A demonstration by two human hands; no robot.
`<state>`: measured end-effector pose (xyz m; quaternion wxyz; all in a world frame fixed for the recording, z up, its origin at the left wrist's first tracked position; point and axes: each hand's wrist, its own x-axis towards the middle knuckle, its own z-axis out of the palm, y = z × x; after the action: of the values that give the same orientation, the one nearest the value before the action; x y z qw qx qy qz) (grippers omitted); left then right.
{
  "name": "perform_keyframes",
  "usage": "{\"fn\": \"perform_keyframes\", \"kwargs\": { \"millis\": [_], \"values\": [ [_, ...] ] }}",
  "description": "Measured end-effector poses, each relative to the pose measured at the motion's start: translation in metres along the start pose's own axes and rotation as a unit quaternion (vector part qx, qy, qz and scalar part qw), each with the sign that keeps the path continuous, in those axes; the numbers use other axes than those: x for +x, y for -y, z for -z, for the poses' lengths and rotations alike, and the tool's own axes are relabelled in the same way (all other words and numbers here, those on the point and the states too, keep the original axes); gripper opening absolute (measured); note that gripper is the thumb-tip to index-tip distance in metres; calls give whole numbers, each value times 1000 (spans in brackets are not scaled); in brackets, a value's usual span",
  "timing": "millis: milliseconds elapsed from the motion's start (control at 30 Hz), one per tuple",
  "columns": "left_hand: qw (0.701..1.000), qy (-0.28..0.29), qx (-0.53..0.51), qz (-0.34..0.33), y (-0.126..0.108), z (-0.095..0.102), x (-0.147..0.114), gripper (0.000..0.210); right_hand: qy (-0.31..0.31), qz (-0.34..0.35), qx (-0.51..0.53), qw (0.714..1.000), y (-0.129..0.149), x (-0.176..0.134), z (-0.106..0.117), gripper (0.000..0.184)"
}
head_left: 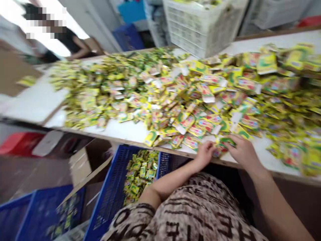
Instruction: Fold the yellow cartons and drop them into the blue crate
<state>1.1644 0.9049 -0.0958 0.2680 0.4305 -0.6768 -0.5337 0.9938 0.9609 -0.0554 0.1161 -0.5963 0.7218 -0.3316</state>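
Observation:
At the front edge of the table, my left hand (pixel 206 154) is closed, its fingertips pinching the side of a small yellow and red carton (pixel 218 150). The carton's white end flap faces up. From the right, my right hand (pixel 242 150) reaches over it, thumb and fingers closed on a small green and yellow packet (pixel 229 142) at the carton's end. Whether the packet is partly inside the carton I cannot tell. A heap of similar open cartons (pixel 198 124) lies just beyond both hands. Loose yellow packets (pixel 278 117) are piled to the right.
Many green and yellow packets (pixel 112 73) cover the table's left part. A white plastic crate (pixel 190 28) stands at the back. Below the table edge, a blue crate (pixel 106 187) holds more small packs. A cardboard box (pixel 81 165) sits beside it. Another person (pixel 75 45) is at the far left.

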Motion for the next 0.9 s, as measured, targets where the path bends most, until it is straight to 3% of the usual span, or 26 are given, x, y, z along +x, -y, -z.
{"fn": "perform_keyframes", "kwargs": {
  "millis": [133, 200, 300, 433, 533, 667, 767, 833, 900],
  "values": [
    [999, -5, -30, -31, 7, 0, 12, 24, 62, 71, -5, 995, -16, 15, -9, 29],
    [997, -5, -67, -39, 9, 1, 15, 29, 48, 92, 6, 995, -14, 16, -13, 29],
    [994, -1, -103, -32, 8, 1, 12, 34, 20, 66, -42, 997, 3, 12, -10, 27],
    [993, 33, -103, -40, 1, 7, 3, 33, 154, 70, -118, 978, 29, 12, 5, 24],
    [989, 62, -127, -51, -1, 14, 4, 36, 208, 119, -50, 970, 30, 17, 13, 31],
    [981, 98, -164, -38, -3, 19, 8, 44, 142, 108, 16, 984, 17, 22, 12, 20],
    [988, 86, -127, -30, -7, 22, 7, 49, 119, 131, 17, 984, 10, 15, 3, 22],
    [991, 81, -108, -18, -6, 22, 8, 48, 137, 105, 70, 982, 5, 6, -6, 26],
    [988, 101, -120, -5, -4, 23, 11, 41, 93, 60, 160, 981, -1, -6, -13, 24]
  ]
}}
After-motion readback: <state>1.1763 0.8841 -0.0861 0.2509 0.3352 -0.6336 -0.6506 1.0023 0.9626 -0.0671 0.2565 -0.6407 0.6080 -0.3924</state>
